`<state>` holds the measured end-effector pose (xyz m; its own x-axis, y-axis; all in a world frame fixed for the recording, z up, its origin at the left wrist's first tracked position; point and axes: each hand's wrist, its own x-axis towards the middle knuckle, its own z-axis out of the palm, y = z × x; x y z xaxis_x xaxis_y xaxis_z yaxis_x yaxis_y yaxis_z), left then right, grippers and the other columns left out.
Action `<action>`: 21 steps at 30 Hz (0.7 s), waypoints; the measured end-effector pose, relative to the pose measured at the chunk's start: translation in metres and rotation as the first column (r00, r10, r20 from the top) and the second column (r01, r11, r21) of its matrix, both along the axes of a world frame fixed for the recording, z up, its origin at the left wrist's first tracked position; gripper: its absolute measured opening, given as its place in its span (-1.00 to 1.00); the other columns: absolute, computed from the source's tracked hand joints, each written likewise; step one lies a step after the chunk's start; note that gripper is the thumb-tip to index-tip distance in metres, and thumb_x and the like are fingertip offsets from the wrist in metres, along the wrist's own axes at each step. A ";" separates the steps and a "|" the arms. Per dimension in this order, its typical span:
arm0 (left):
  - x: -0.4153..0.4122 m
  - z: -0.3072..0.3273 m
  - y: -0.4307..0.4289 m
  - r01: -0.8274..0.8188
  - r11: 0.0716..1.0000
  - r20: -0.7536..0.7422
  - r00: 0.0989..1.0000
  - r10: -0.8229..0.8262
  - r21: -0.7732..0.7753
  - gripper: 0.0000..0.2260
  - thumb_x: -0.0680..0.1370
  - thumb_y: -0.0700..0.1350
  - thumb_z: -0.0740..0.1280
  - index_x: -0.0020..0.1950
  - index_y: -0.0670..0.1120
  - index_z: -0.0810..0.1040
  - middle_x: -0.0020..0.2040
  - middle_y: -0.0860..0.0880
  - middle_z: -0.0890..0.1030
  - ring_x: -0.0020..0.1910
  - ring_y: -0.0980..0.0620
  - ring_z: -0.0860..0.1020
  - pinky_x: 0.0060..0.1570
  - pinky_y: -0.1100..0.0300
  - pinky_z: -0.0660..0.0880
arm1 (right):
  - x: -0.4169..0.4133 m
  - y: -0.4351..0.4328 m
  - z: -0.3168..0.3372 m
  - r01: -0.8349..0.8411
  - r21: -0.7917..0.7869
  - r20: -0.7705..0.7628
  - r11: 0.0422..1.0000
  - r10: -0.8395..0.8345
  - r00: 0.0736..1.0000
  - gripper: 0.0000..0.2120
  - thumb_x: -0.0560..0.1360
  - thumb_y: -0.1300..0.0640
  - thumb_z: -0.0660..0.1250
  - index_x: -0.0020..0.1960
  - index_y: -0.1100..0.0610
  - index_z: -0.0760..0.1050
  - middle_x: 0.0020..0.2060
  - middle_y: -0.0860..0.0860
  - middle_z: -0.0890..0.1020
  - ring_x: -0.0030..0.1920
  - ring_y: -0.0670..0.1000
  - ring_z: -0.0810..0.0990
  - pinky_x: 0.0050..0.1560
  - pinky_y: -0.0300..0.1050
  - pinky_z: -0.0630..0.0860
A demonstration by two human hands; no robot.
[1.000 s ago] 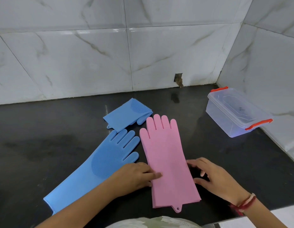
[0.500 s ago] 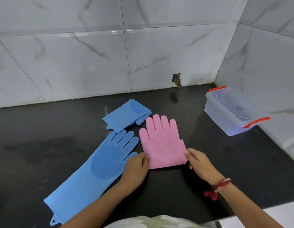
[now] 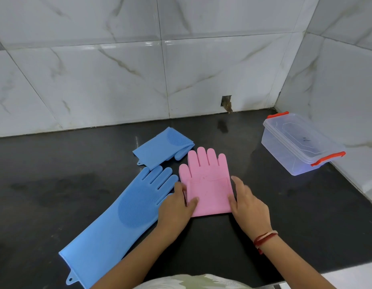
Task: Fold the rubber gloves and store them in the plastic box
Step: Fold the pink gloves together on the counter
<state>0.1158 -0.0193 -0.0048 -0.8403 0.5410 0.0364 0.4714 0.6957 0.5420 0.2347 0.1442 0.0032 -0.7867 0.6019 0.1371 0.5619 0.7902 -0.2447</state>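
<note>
A pink rubber glove (image 3: 208, 184) lies on the black counter (image 3: 56, 184), its cuff folded up over the palm, fingers pointing away from me. My left hand (image 3: 176, 207) presses its left edge, thumb on top. My right hand (image 3: 246, 201) rests flat against its right edge. A long blue glove (image 3: 122, 213) lies unfolded to the left. A folded blue glove (image 3: 162, 148) sits behind it. The clear plastic box (image 3: 295, 142) with red clips stands at the right with its lid on.
White marble-tiled walls (image 3: 118, 80) close the counter at the back and right, forming a corner behind the box. A small hole in the tile (image 3: 226, 102) shows at the back wall. The counter's front edge runs near my body.
The pink glove lay full length a second ago. Its cuff half has since been folded up over the palm, and both hands have moved forward to its sides.
</note>
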 end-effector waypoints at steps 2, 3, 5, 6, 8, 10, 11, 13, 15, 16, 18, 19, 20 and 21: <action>0.002 0.003 0.000 0.030 1.000 -0.130 0.991 -0.029 0.002 -0.52 0.52 0.18 0.26 0.32 0.07 0.15 -0.07 0.10 0.46 -0.22 0.14 0.49 -0.28 0.24 0.44 | -0.002 0.006 0.004 -0.144 0.117 0.005 0.983 0.145 0.989 -0.48 0.53 0.11 0.18 0.46 -0.01 0.16 0.18 0.03 0.47 -0.14 0.01 0.57 -0.28 -0.16 0.59; 0.002 0.003 -0.001 0.094 0.996 -0.236 0.967 -0.091 0.002 -0.47 0.51 0.10 0.32 0.38 0.05 0.16 0.06 0.04 0.47 -0.12 0.09 0.53 -0.24 0.22 0.48 | -0.004 0.010 0.006 -0.246 0.192 0.011 0.950 0.248 0.969 -0.44 0.48 0.18 0.23 0.46 0.00 0.21 0.29 0.08 0.44 0.02 0.09 0.58 -0.10 -0.07 0.61; -0.003 0.003 0.000 0.307 0.951 -0.506 0.813 -0.288 -0.049 -0.43 0.45 -0.12 0.42 0.42 -0.03 0.32 0.27 -0.11 0.49 0.13 -0.09 0.55 0.03 0.05 0.54 | -0.008 0.020 0.008 -0.472 0.218 0.146 0.854 0.449 0.881 -0.44 0.49 0.21 0.20 0.46 -0.03 0.22 0.46 0.09 0.29 0.39 0.15 0.36 0.36 0.07 0.33; -0.008 0.004 0.000 0.421 0.895 -0.547 0.719 -0.428 -0.147 -0.46 0.45 -0.16 0.40 0.42 -0.06 0.35 0.34 -0.15 0.45 0.26 -0.13 0.49 0.22 0.00 0.43 | -0.009 0.026 0.008 -0.548 0.146 0.214 0.824 0.515 0.830 -0.46 0.54 0.17 0.12 0.49 -0.05 0.13 0.51 0.03 0.16 0.49 0.09 0.16 0.47 0.01 0.10; -0.025 0.007 -0.006 0.589 0.755 -0.340 0.674 -0.656 -0.288 -0.49 0.58 0.04 0.21 0.51 0.01 0.18 0.52 -0.06 0.20 0.49 0.00 0.17 0.44 0.10 0.02 | -0.009 0.038 0.005 -0.601 -0.018 0.245 0.799 0.586 0.772 -0.49 0.60 0.00 0.00 0.52 -0.05 -0.03 0.53 -0.06 0.03 0.53 -0.02 -0.07 0.49 -0.15 -0.16; -0.042 0.004 -0.016 0.683 0.645 -0.060 0.669 -0.741 -0.343 -0.27 0.49 0.38 0.08 0.54 0.10 -0.11 0.55 0.11 -0.11 0.50 0.18 -0.14 0.40 0.25 -0.28 | -0.006 0.048 0.002 -0.597 -0.088 0.221 0.797 0.600 0.769 -0.34 0.52 -0.29 0.01 0.52 -0.06 -0.07 0.53 -0.11 -0.02 0.52 -0.11 -0.14 0.46 -0.24 -0.23; -0.049 0.003 -0.019 0.700 0.610 -0.034 0.646 -0.762 -0.370 -0.14 0.40 0.48 0.09 0.53 0.12 -0.19 0.52 0.16 -0.20 0.47 0.24 -0.23 0.36 0.29 -0.35 | -0.005 0.051 0.001 -0.595 -0.113 0.218 0.795 0.605 0.766 -0.21 0.44 -0.41 0.03 0.52 -0.07 -0.09 0.52 -0.14 -0.06 0.50 -0.15 -0.16 0.44 -0.25 -0.23; -0.056 0.001 -0.022 0.708 0.589 -0.026 0.631 -0.775 -0.390 -0.07 0.35 0.51 0.10 0.52 0.12 -0.24 0.49 0.19 -0.26 0.44 0.28 -0.28 0.33 0.32 -0.36 | -0.004 0.053 0.001 -0.591 -0.146 0.207 0.793 0.609 0.766 -0.06 0.31 -0.52 0.08 0.52 -0.09 -0.11 0.50 -0.18 -0.10 0.48 -0.20 -0.16 0.43 -0.25 -0.22; -0.059 0.001 -0.019 0.685 0.601 -0.075 0.632 -0.772 -0.411 -0.19 0.45 0.44 0.04 0.53 0.08 -0.20 0.52 0.14 -0.19 0.48 0.22 -0.17 0.38 0.28 -0.25 | -0.005 0.055 0.000 -0.569 -0.157 0.159 0.808 0.589 0.793 -0.06 0.30 -0.52 0.11 0.52 -0.10 -0.07 0.51 -0.18 -0.04 0.49 -0.19 -0.08 0.42 -0.27 -0.16; -0.059 0.000 -0.018 0.666 0.612 -0.119 0.629 -0.768 -0.426 -0.27 0.50 0.38 -0.01 0.54 0.06 -0.14 0.54 0.10 -0.11 0.50 0.18 -0.10 0.40 0.26 -0.19 | -0.006 0.056 0.000 -0.560 -0.160 0.132 0.813 0.580 0.804 -0.07 0.30 -0.51 0.12 0.52 -0.09 -0.04 0.52 -0.17 0.01 0.50 -0.18 -0.03 0.42 -0.28 -0.13; -0.056 -0.001 -0.015 0.646 0.660 -0.212 0.634 -0.744 -0.385 -0.43 0.59 0.23 -0.03 0.53 -0.01 0.10 0.53 0.02 0.13 0.49 0.10 0.11 0.42 0.23 -0.04 | -0.007 0.057 0.003 -0.557 -0.167 0.093 0.814 0.575 0.813 -0.10 0.31 -0.47 0.18 0.51 -0.08 0.04 0.51 -0.17 0.10 0.49 -0.17 0.05 0.44 -0.27 -0.07; -0.052 0.000 -0.012 0.638 0.710 -0.245 0.668 -0.703 -0.297 -0.51 0.61 0.16 0.00 0.47 -0.04 0.28 0.46 -0.02 0.32 0.42 0.07 0.29 0.40 0.21 0.12 | -0.007 0.056 0.004 -0.559 -0.182 0.076 0.809 0.579 0.812 -0.11 0.31 -0.45 0.21 0.50 -0.07 0.08 0.49 -0.17 0.14 0.48 -0.17 0.08 0.45 -0.25 -0.02; -0.049 0.003 -0.008 0.608 0.773 -0.257 0.730 -0.634 -0.180 -0.59 0.63 0.11 0.01 0.30 -0.04 0.49 0.28 -0.05 0.54 0.24 0.04 0.49 0.28 0.17 0.33 | -0.007 0.056 0.005 -0.555 -0.208 0.049 0.805 0.575 0.816 -0.15 0.31 -0.41 0.25 0.48 -0.06 0.14 0.47 -0.17 0.19 0.45 -0.18 0.13 0.46 -0.23 0.04; -0.046 0.008 -0.004 0.551 0.832 -0.238 0.801 -0.549 -0.062 -0.61 0.63 0.11 0.00 0.02 -0.01 0.58 -0.03 -0.05 0.65 -0.06 0.05 0.57 0.03 0.12 0.46 | -0.007 0.055 0.006 -0.544 -0.241 0.004 0.804 0.561 0.828 -0.23 0.34 -0.34 0.29 0.45 -0.06 0.21 0.43 -0.17 0.28 0.41 -0.20 0.20 0.45 -0.20 0.12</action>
<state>0.0700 -0.0236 0.0033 -0.3666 0.9083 0.2016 0.8870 0.2758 0.3704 0.2277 0.1995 0.0091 -0.9975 0.0694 -0.0155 0.0694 0.9023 -0.4255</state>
